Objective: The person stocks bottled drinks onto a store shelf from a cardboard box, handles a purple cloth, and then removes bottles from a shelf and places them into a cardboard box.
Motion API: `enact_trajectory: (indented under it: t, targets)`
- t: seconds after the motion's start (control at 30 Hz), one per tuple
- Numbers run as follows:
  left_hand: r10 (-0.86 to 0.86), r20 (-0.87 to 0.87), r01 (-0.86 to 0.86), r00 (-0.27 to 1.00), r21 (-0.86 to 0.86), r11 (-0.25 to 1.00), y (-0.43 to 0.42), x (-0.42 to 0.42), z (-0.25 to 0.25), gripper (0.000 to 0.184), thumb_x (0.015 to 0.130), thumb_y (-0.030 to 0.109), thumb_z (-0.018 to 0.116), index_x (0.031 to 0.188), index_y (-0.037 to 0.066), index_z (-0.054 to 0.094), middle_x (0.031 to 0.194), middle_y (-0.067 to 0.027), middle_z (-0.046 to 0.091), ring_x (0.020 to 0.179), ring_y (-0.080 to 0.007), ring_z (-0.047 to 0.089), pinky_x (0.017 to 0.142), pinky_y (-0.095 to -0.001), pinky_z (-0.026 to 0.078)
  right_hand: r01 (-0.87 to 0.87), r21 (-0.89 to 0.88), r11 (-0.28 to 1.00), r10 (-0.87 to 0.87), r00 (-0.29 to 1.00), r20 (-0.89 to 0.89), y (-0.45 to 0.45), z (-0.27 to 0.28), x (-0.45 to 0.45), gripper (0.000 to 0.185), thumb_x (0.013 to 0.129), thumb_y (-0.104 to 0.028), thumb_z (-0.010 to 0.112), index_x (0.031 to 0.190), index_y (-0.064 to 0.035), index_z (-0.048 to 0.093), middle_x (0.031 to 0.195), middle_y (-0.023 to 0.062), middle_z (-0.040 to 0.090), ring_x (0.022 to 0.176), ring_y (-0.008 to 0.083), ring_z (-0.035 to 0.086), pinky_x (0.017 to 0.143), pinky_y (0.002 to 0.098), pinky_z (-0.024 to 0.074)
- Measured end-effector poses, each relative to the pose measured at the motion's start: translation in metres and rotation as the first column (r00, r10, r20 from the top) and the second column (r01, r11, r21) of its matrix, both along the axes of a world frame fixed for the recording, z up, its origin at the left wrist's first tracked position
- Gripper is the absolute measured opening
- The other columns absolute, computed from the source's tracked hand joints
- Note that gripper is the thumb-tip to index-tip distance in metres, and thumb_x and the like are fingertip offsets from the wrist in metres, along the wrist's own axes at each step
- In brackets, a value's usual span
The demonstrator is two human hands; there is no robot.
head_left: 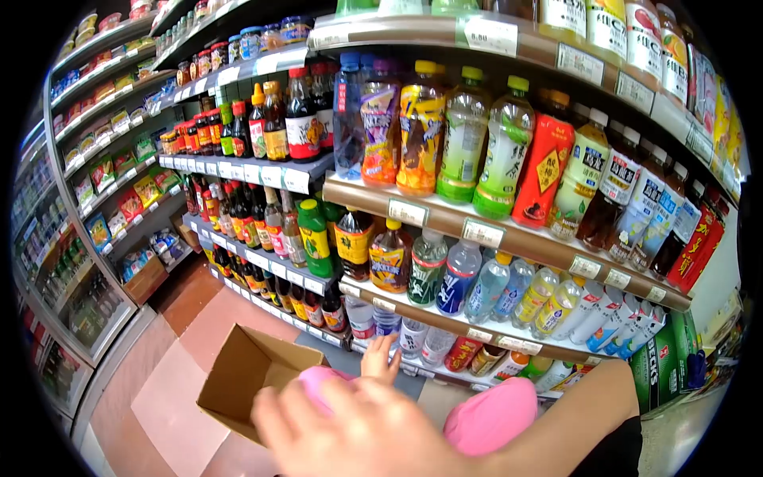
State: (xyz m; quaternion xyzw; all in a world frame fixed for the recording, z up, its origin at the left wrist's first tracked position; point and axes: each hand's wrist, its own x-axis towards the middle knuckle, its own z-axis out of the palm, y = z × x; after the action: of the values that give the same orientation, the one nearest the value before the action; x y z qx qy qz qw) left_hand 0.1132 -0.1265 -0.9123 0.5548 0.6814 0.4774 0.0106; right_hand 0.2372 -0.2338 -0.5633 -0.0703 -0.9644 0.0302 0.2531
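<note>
My right hand (358, 425) is large and blurred in the foreground, its arm coming in from the right. Its fingers are apart, with no object visible in them, and it overlaps the near side of an open cardboard box (230, 374). Farther off, my left hand (381, 362) is partly hidden behind the right one; its fingers are spread in front of the lowest shelf, near clear water bottles (412, 337). Nothing shows in its grasp. Two rounded pink shapes, one on the left (324, 383) and one on the right (493, 417), lie below and beside my hands.
Drink shelves (509, 246) curve across the front and right, full of bottles. Sauce bottles (302, 115) fill the shelves to the left. A glass-door cooler (60, 262) stands far left. A green Beck's carton (668, 362) is at the right. Tiled floor (171, 389) surrounds the box.
</note>
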Motion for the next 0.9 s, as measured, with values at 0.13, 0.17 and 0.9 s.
enact_trajectory:
  t: [0.13, 0.17, 0.9]
  targets:
    - [-0.145, 0.264, 0.05, 0.954, 0.336, 0.941, 0.014, -0.007, 0.05, 0.036, 0.082, 0.01, 0.067, 0.117, 0.005, 0.061, 0.105, -0.0153, 0.063, 0.101, -0.0354, 0.058, 0.087, -0.0433, 0.047, 0.1, 0.022, 0.995, -0.103, 0.962, 0.253, 0.057, 0.001, -0.002, 0.04, 0.086, -0.014, 0.059, 0.124, -0.0048, 0.056, 0.103, 0.0128, 0.065, 0.092, 0.0295, 0.065, 0.076, 0.0414, 0.0563]
    - [-0.239, 0.368, 0.046, 0.899, 0.462, 0.885, 0.023, -0.014, 0.066, 0.038, 0.081, 0.01, 0.067, 0.118, 0.003, 0.06, 0.107, -0.0165, 0.062, 0.102, -0.0373, 0.056, 0.087, -0.0442, 0.046, 0.139, -0.009, 0.99, -0.134, 0.965, 0.228, 0.073, 0.006, -0.004, 0.041, 0.086, -0.015, 0.06, 0.125, -0.0045, 0.056, 0.105, 0.0134, 0.065, 0.094, 0.0308, 0.065, 0.077, 0.0422, 0.056]
    - [-0.096, 0.13, 0.011, 0.987, 0.542, 0.841, 0.198, -0.2, 0.359, 0.051, 0.084, 0.027, 0.074, 0.121, -0.004, 0.056, 0.104, -0.0199, 0.069, 0.095, -0.0282, 0.068, 0.085, -0.0369, 0.051, 0.204, -0.221, 0.954, -0.289, 0.826, -0.484, 0.237, 0.007, -0.047, 0.033, 0.086, -0.015, 0.068, 0.118, -0.0049, 0.064, 0.113, 0.0165, 0.068, 0.104, 0.0349, 0.064, 0.09, 0.0389, 0.0501]
